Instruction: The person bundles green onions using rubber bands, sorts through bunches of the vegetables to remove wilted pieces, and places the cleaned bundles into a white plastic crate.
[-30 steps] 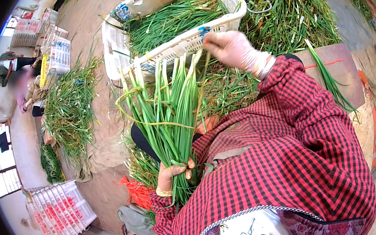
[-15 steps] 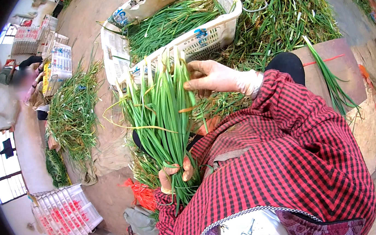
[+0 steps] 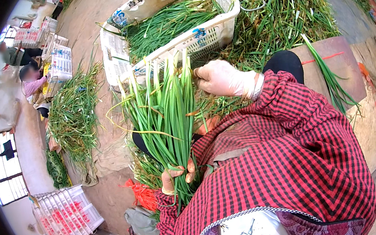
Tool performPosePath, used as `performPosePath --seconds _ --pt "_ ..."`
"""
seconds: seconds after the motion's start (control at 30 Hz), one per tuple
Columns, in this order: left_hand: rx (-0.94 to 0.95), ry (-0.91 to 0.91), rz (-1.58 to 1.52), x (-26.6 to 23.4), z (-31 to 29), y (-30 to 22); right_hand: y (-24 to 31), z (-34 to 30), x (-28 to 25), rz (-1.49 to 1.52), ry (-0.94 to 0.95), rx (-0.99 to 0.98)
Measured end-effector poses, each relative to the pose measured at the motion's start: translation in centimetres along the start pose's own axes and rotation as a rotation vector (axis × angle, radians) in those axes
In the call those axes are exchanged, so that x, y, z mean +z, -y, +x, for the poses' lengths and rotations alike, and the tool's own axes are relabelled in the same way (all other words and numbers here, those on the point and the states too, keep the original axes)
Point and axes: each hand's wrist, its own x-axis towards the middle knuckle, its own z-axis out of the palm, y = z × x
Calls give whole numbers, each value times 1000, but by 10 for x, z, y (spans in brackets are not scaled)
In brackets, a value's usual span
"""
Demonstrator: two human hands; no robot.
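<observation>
A thick bunch of green chives (image 3: 168, 106) stands nearly upright before me, pale stalk ends upward. My left hand (image 3: 178, 176) is closed round its lower, leafy part. At the right edge of the stalk ends, my right hand (image 3: 225, 80) is closed in a pinch, its fingertips touching the outer stalks. What lies between those fingers is hidden. A withered yellow leaf loops out from the bunch's left side. Just beyond it, a white plastic crate (image 3: 173, 49) holds more chives (image 3: 172, 24) and a printed sack.
Loose chives form a large heap (image 3: 278, 9) at the far right and another pile (image 3: 76, 114) on the left. A small bundle (image 3: 326, 71) lies on a board at right, across a red strip. Red ties (image 3: 142, 194) and stacked white crates (image 3: 67, 217) are lower left. Two people sit far left.
My right hand has turned and drawn slightly right, its fingers now curled closed at the bunch's edge. My left hand keeps its hold. At far left, a person has shifted posture.
</observation>
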Motion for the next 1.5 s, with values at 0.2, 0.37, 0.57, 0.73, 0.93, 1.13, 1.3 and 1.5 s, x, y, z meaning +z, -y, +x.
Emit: performPosePath --seconds 0.2,0.37,0.57,0.73,0.93,1.13,1.3,1.5 --pt "13 42 23 -11 -5 2 -7 0 -11 -263 24 -115" --pt "72 -14 61 7 -13 -6 -53 8 -29 -439 56 55" --pt "174 -213 -62 -44 -36 27 -117 -14 -56 -294 -12 119" --pt "92 -30 -9 -72 -30 24 5 5 -34 381 68 64" --pt "112 244 -57 -23 3 5 39 -11 -5 624 64 -114" --pt "43 283 -136 -44 17 8 56 -24 -28 470 109 -208" --pt "10 1 -6 -11 3 4 33 27 -58 148 135 175" --pt "157 -79 242 -17 10 9 30 8 -18 530 306 195"
